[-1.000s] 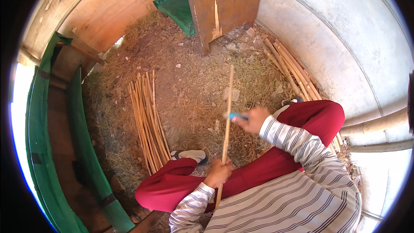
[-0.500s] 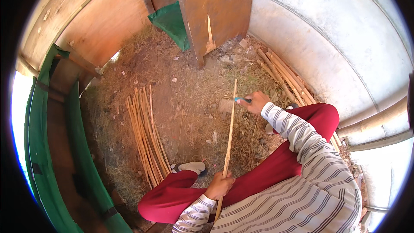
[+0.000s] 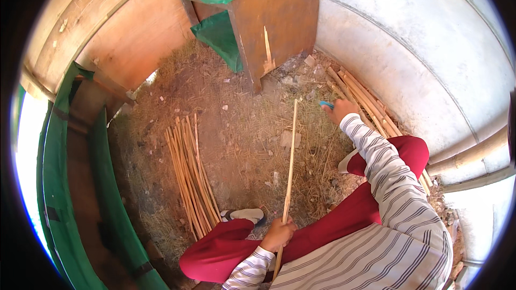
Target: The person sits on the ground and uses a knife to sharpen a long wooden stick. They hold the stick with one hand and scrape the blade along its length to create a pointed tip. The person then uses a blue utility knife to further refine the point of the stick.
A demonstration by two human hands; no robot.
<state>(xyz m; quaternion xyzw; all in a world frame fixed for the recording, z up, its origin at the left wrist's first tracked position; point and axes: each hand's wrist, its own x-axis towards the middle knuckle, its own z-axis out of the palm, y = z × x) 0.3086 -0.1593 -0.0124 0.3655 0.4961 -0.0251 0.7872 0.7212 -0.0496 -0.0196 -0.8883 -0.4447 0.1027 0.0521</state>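
Observation:
My left hand is wrapped round the lower part of a long, thin wooden stick. The stick slants up and away from my lap, its far tip pale. Further out and to the right of that tip, my right hand is closed on a small blue tool. The fingers cover most of the tool, so its kind cannot be made out. It is apart from the stick.
Left of my foot lies a bundle of thin sticks. Thicker wooden poles lie along the pale wall at right. A brown desk with a green top stands ahead; a green-covered bench is at left. Dry grass and scraps litter the dirt floor.
My right hand with the blue tool has moved away from the stick, outward and to the right. My left hand keeps its hold on the stick. The whole view has shifted slightly.

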